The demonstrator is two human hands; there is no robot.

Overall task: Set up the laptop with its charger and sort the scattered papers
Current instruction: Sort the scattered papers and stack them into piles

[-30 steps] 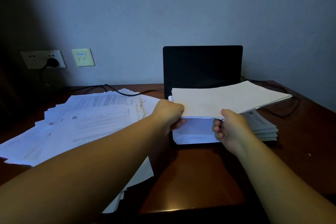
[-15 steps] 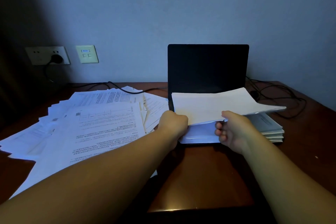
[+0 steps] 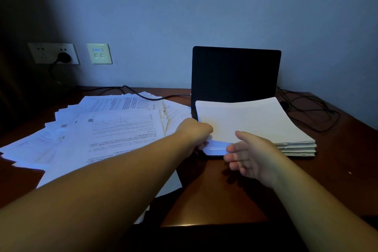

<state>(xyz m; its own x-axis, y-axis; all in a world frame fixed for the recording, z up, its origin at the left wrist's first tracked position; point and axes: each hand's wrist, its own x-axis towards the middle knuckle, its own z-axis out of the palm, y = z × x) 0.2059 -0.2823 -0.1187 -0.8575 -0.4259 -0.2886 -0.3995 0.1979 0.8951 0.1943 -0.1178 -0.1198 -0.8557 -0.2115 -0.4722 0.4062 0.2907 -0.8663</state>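
Left hand (image 3: 194,135) pinching near-left corner of stack (image 3: 251,125); right hand (image 3: 248,155) open, fingers relaxed, just right of that grip. Stack sitting on laptop (image 3: 235,73) base. Heavy-ish but floppy, sheets slide: needs both long edges gripped. Loose papers (image 3: 106,129) fanned left of grip, cable (image 3: 306,112) beyond, far right.

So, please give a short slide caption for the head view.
Left hand grips the paper stack before the open laptop; right hand open.

A dim home-office corner. There's a wooden desk (image 3: 214,196) against a bare wall (image 3: 204,6), laptop (image 3: 235,73) open, printed papers (image 3: 114,129) spread, wall socket (image 3: 54,53) in use.
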